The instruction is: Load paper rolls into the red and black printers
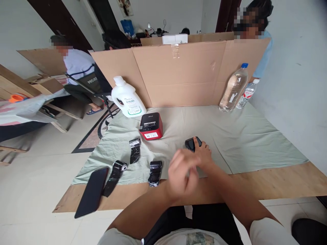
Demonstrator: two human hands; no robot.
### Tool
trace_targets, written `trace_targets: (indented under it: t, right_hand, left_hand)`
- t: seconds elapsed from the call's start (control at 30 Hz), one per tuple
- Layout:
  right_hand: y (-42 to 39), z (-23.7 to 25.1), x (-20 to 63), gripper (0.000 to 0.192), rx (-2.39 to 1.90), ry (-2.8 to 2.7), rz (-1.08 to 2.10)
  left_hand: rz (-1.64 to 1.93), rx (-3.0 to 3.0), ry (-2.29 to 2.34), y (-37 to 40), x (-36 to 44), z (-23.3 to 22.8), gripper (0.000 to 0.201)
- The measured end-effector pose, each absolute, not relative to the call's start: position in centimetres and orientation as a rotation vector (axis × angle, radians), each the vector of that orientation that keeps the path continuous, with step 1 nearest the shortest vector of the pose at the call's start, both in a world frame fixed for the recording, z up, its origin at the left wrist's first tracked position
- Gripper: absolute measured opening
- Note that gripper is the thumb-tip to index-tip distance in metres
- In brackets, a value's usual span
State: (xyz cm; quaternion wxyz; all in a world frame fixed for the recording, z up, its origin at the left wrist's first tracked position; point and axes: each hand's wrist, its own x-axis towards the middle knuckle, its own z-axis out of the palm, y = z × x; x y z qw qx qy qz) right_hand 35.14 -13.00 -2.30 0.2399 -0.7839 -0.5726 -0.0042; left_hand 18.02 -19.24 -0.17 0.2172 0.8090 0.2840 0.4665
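Head view, clock set on the black device [189, 144], 12 pointing away from the wearer.

Device sits on the green-grey cloth [258, 136], mid-table. Right hand [204, 153] touches it from about 4 o'clock: fingers partly bent, one laid along the top; whether it grips cannot be told. Left hand [182, 173] at 7 o'clock, near side, raised and blurred; fingers curled in, contents if any cannot be told.

Writing: chair back [92, 80], far out at 10 o'clock, reads "PROJE", the rest cut off. Red box [151, 126], 10 o'clock, black top with small lettering, white label on the front, too fine to read. White jug [127, 97], beyond the box, green-trimmed label, illegible. Small bottle [247, 93] at 1 o'clock, red-marked label, unreadable; big bottle [233, 88] just beside it, blue cap.

Edges: cardboard screen [184, 73] bounds 12 o'clock; wall [288, 88] rises at 2. Cloth runs wide between right hand and wall. Bare wooden board [281, 182] shows along the near edge. Three shiny black strips [154, 173] lie from 8 to 9 o'clock. Phone [92, 192], outermost at 8, near end reaching past the board's edge.
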Motion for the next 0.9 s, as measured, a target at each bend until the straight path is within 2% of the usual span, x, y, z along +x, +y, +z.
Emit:
trace_targets:
  t: [0.07,0.17,0.27,0.37,0.57,0.77,0.9]
  right_hand:
    - [-13.5,-2.2,34.7,0.081,-2.183,-1.568,-0.002]
    - [-14.1,-1.8,34.6,0.084,-2.211,-1.613,0.05]
    - [-14.7,-1.6,35.1,0.089,-2.129,-1.687,0.055]
    - [-15.6,-1.9,35.8,0.086,-2.023,-1.77,0.003]
    - [-17.6,-3.2,36.5,0.076,-1.784,-1.882,-0.137]
    - [-17.8,-3.5,36.5,0.067,-1.725,-1.848,-0.207]
    - [-17.6,-3.4,36.5,0.063,-1.719,-1.818,-0.26]
  left_hand:
    - [1.236,2.142,1.026,-13.3,20.6,1.7,0.032]
    - [1.046,2.035,1.254,-10.0,22.2,1.0,0.037]
    - [0.874,1.944,1.265,-9.9,22.4,-1.4,0.044]
    - [0.835,1.885,1.267,-9.9,22.5,-2.3,0.048]
    - [0.89,1.806,1.257,-9.8,22.9,-1.8,0.049]
    - [0.893,1.638,1.291,-8.5,23.1,-1.7,0.045]
    - [0.784,1.4,1.115,-6.3,22.6,-1.7,0.054]
